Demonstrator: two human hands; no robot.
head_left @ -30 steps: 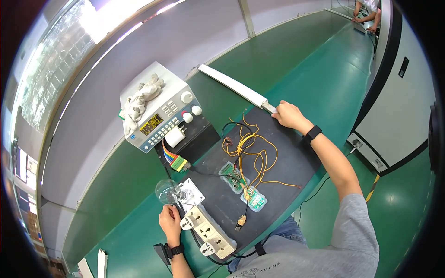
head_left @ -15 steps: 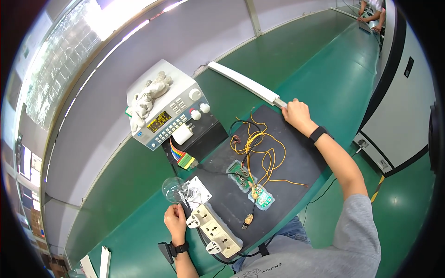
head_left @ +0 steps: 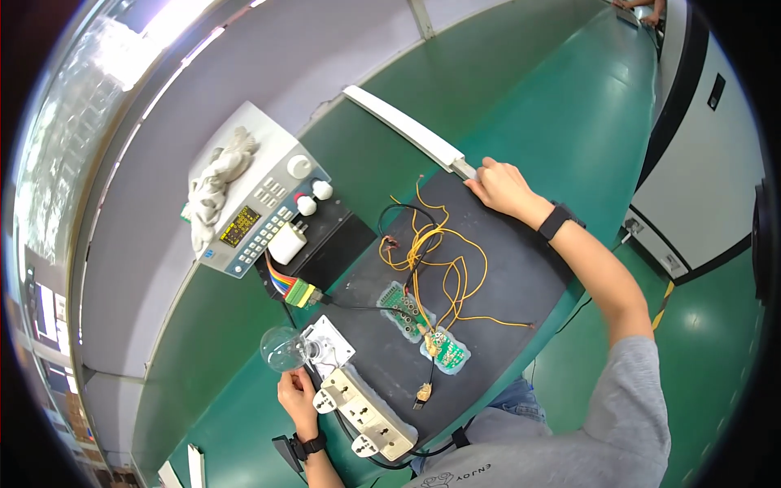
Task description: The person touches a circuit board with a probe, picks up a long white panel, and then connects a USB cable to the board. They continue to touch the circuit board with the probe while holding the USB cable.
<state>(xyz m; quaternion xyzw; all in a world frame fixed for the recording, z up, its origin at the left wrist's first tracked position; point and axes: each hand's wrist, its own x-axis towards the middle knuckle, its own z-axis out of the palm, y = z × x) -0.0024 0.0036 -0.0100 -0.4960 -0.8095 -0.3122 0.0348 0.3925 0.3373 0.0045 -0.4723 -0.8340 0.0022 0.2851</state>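
Observation:
My right hand [head_left: 502,192] is closed around the grey end piece [head_left: 464,169] of a long white strip [head_left: 404,124], at the far edge of a dark mat [head_left: 521,260]. My left hand [head_left: 298,398] has its fingers drawn together just below a clear glass bulb [head_left: 282,348] and beside a cream power strip [head_left: 366,411]. What its fingertips hold, if anything, is hidden. The bulb sits by a white square base plate [head_left: 332,342]. Two green circuit boards [head_left: 400,309] lie on the mat, joined to tangled yellow and black wires [head_left: 431,244].
A bench instrument [head_left: 260,187] with a lit display stands at the back left, a pale crumpled thing [head_left: 220,179] on top. Rainbow ribbon wires run to a green connector [head_left: 301,293]. A grey-white cabinet [head_left: 691,179] stands right; another person's hands [head_left: 649,16] show at top right.
The whole view has shifted, so the bench things sit further left in it. My right hand still grips the strip's end piece. My left hand remains beside the bulb and power strip.

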